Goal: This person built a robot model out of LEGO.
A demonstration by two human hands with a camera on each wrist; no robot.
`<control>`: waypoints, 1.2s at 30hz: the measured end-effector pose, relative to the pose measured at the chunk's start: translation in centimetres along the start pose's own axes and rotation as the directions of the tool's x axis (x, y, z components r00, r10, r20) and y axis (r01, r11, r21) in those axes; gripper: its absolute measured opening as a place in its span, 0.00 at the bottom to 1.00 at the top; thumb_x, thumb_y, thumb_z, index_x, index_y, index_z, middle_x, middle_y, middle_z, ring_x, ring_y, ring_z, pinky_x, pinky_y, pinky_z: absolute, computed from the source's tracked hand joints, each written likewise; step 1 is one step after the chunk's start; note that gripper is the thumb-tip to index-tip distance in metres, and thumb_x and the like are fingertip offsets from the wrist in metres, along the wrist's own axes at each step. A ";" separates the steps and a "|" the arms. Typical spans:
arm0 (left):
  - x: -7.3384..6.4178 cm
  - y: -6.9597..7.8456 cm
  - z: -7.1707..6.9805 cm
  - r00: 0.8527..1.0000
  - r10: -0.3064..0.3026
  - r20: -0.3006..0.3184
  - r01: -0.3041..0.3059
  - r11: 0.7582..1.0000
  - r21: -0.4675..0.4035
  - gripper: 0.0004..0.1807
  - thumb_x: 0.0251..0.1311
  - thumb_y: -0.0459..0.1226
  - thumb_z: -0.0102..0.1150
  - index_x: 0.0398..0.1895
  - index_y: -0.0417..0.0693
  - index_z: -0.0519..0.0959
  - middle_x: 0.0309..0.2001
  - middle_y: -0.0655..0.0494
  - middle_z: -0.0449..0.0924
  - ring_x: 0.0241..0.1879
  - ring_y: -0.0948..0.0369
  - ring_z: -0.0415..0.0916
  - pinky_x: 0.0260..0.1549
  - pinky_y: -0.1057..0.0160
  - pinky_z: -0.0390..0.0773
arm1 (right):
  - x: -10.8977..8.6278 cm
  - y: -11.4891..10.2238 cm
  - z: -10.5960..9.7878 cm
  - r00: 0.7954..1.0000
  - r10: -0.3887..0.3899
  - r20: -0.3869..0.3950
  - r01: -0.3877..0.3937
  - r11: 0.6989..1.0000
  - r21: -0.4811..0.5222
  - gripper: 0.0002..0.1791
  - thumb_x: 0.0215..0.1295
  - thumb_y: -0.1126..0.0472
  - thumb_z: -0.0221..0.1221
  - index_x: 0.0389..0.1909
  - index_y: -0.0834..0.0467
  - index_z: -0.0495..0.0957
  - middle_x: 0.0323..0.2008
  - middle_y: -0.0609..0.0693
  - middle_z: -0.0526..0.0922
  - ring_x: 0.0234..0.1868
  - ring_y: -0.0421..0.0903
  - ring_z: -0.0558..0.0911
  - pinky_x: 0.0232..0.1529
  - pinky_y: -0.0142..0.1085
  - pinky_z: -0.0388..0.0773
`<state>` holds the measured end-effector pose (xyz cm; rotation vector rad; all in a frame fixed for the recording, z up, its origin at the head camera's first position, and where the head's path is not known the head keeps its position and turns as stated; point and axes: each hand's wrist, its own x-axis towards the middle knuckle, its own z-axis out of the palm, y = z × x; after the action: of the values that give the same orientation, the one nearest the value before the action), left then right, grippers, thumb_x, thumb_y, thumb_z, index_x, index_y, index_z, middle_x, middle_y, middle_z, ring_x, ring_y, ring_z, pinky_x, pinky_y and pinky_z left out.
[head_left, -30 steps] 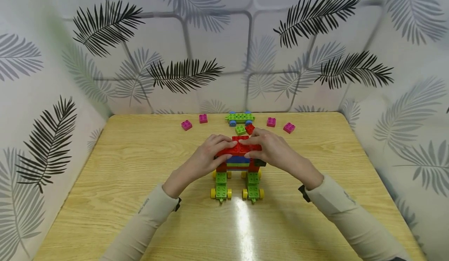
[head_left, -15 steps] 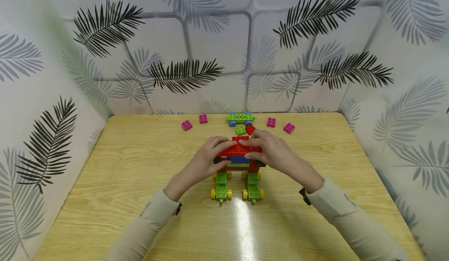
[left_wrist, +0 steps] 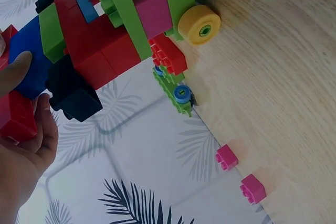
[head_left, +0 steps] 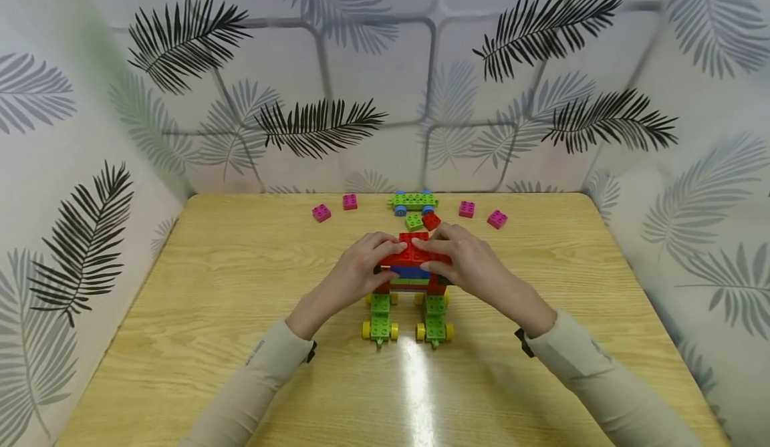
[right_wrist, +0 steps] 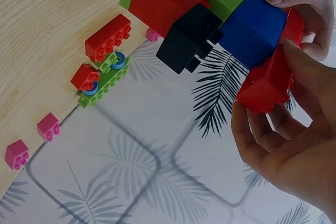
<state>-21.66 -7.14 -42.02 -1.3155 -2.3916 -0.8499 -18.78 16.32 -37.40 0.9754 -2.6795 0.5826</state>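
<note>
A toy model of stacked building bricks stands on the table on green legs (head_left: 435, 320) with yellow wheels. Its body has red, green and blue bricks (head_left: 410, 272), with a black brick (right_wrist: 186, 38) jutting from the right side and another black brick (left_wrist: 73, 95) from the left. My left hand (head_left: 355, 266) grips the red brick (left_wrist: 17, 118) at the upper left, its thumb against the blue part. Opposite it, my right hand (head_left: 475, 260) holds the red brick (right_wrist: 265, 85) at the upper right between thumb and fingers. Both hands partly cover the upper bricks.
Behind the model lie a loose green brick (head_left: 414, 222), a small red brick (head_left: 430, 220) and a green base (head_left: 414, 200) with blue wheels. Several pink bricks lie along the back edge, such as one at left (head_left: 321, 212) and one at right (head_left: 497, 218).
My left hand has shifted slightly right, its thumb staying near the blue bricks. The right hand keeps its hold almost unmoved. The head view has tilted a little.
</note>
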 end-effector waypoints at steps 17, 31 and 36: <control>0.2 -0.1 -0.1 1.000 0.013 -0.010 -0.014 0.996 -0.094 0.22 0.50 0.29 0.71 0.50 0.41 0.79 0.50 0.47 0.76 0.50 0.53 0.74 0.49 0.59 0.77 | -0.2 0.1 0.4 0.998 -0.047 -0.049 0.047 0.999 -0.005 0.21 0.56 0.60 0.69 0.52 0.60 0.82 0.36 0.52 0.77 0.31 0.44 0.72 0.29 0.33 0.71; 0.2 -0.3 0.1 0.999 0.018 -0.039 -0.022 0.993 -0.118 0.20 0.48 0.28 0.72 0.46 0.41 0.79 0.46 0.48 0.77 0.47 0.54 0.74 0.47 0.60 0.78 | -0.2 0.1 0.4 0.998 -0.047 -0.046 0.046 0.999 -0.015 0.21 0.56 0.60 0.69 0.51 0.59 0.83 0.35 0.51 0.77 0.31 0.44 0.71 0.29 0.33 0.71; 0.2 -0.2 0.1 0.999 0.002 -0.036 -0.006 0.994 -0.111 0.20 0.48 0.28 0.72 0.46 0.41 0.79 0.47 0.48 0.76 0.48 0.54 0.74 0.48 0.60 0.77 | -0.2 0.1 0.4 0.998 -0.047 -0.051 0.046 0.999 -0.010 0.21 0.56 0.60 0.69 0.51 0.59 0.83 0.35 0.51 0.77 0.30 0.44 0.71 0.29 0.33 0.71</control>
<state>-21.93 -7.03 -42.07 -1.3334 -2.3432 -1.0098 -18.74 16.33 -37.85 1.0033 -2.6050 0.5778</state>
